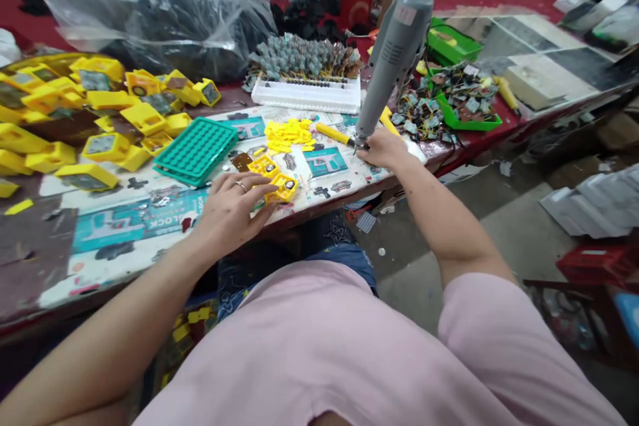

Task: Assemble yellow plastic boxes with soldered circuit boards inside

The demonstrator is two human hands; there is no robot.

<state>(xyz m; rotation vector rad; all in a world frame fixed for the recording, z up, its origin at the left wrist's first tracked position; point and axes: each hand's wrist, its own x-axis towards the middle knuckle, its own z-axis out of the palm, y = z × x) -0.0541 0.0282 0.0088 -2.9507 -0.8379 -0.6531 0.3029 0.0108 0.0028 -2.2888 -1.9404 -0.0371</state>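
Observation:
My left hand (234,210), with a ring on one finger, lies over the near edge of the table with its fingers stretched out. Its fingertips touch a small open yellow plastic case (284,188) with a round metal part inside. A second yellow case (263,166) sits just behind it, beside a small brown board (241,161). My right hand (383,148) is closed at the lower end of a grey electric screwdriver (394,56), which hangs tilted from above. The screwdriver partly hides those fingertips.
Stacked green trays (197,150) and a pile of small yellow pieces (289,135) lie nearby. Many yellow cases (104,146) heap up at left. Behind stands a white rack (307,94) of wired parts; green bins (469,116) with wired boards are at right.

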